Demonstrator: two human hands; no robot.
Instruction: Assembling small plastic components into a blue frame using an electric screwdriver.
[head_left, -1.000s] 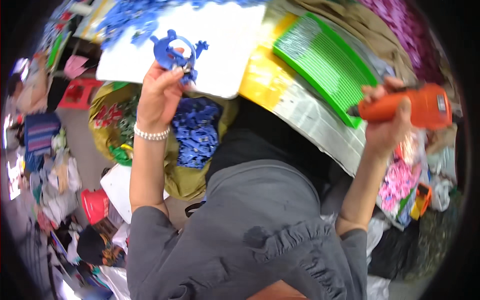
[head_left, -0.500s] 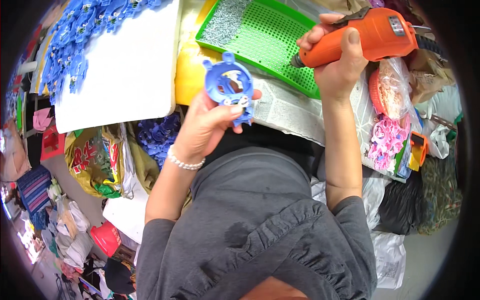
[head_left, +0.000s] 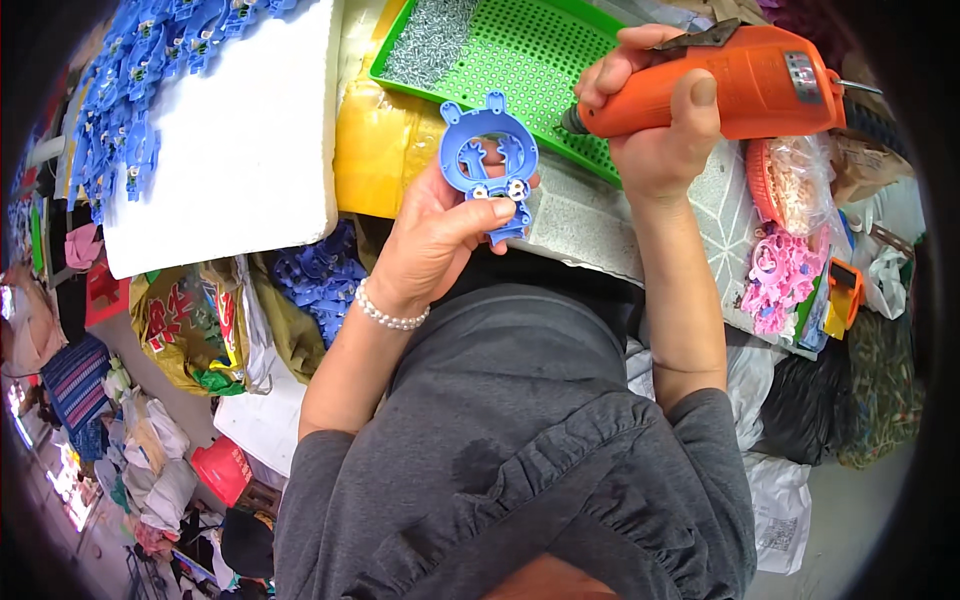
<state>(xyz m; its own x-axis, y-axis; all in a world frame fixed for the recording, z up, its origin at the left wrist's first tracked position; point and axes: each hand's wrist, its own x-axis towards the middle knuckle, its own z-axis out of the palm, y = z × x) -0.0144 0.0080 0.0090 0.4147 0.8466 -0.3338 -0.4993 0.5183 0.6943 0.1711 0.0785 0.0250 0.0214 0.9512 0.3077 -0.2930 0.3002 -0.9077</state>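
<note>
My left hand (head_left: 430, 225) grips a blue plastic toy-like shell part (head_left: 489, 122), thumb across its lower end. The part has a ring with two small tabs on top, and two pale round pieces sit under the ring. My right hand (head_left: 660, 150) is wrapped round an orange electric screwdriver (head_left: 750, 85). Its dark tip points left, over the near side of a green perforated tray (head_left: 540, 65), apart from the blue part. Small silver screws (head_left: 430, 42) are heaped at the tray's left end.
At left, a white board (head_left: 230, 150) carries several blue parts (head_left: 125, 120) along its far left side. More blue parts (head_left: 320, 275) fill a bag below it. Yellow-wrapped material (head_left: 380, 150) lies beside the board. Pink parts (head_left: 780, 275) and a red basket (head_left: 765, 185) stand at right.
My left hand has moved right with the blue part, which now faces up more squarely. The screwdriver has shifted slightly left and down. The view has shifted a little.
</note>
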